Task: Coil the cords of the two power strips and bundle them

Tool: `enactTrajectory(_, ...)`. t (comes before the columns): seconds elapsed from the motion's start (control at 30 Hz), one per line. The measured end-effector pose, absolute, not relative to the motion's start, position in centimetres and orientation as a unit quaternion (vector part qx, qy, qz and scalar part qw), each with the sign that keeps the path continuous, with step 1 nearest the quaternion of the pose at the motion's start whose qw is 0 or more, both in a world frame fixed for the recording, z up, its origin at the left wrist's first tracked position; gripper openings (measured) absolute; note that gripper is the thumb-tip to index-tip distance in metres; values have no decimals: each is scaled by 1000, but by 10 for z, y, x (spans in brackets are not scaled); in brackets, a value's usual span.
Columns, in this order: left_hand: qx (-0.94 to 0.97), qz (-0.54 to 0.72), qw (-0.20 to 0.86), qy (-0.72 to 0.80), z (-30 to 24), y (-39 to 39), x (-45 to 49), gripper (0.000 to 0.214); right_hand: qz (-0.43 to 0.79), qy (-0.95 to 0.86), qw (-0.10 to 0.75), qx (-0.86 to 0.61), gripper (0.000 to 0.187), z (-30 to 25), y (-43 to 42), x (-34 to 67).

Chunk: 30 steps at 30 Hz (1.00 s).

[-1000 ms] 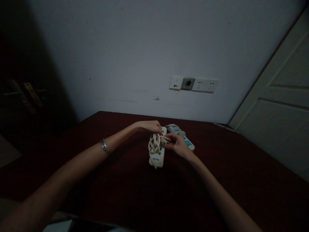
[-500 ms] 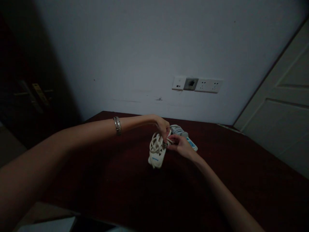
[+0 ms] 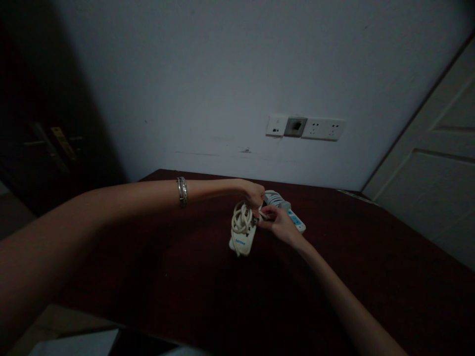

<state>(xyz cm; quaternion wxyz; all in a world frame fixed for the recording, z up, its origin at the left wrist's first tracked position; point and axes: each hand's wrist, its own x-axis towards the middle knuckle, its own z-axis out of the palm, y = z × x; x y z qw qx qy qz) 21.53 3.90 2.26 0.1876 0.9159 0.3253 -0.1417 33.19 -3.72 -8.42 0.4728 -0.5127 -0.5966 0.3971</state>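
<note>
On the dark red tabletop lies a white power strip with blue lettering at its near end. Its white cord is looped in a tangled bundle on top. My left hand reaches over the strip's far end, fingers closed on the cord; its fingertips are partly hidden. From the right, my right hand pinches a section of the cord close beside my left hand. Just behind my right hand rests a second power strip, white and blue, with a grey cord coiled at its far end.
The tabletop runs back to a pale wall with sockets and a grey outlet plate. A white panelled door stands at right, a dark door with a handle at left. Something pale shows below the front edge.
My left hand has curled in slightly over the strip's far end. My right hand keeps its pinch almost in place. The view has shifted a little.
</note>
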Motion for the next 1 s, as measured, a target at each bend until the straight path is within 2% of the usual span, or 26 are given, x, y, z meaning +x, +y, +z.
enactTrajectory(0.23,923,-140,120,337,27,25,219,16,343,-618,446,-550,25,-84,-40,329)
enactTrajectory(0.43,934,-123,33,333,23,19,223,24,273,-633,441,-575,22,-88,-40,330)
enactTrajectory(0.63,949,-65,46,305,21,17,215,16,216,-657,444,-570,25,-87,-42,329)
enactTrajectory(0.77,961,-38,45,271,19,15,211,13,226,-663,452,-553,27,-85,-43,330)
enactTrajectory(1.0,952,-23,36,304,13,10,207,25,192,-673,448,-556,27,-85,-42,330)
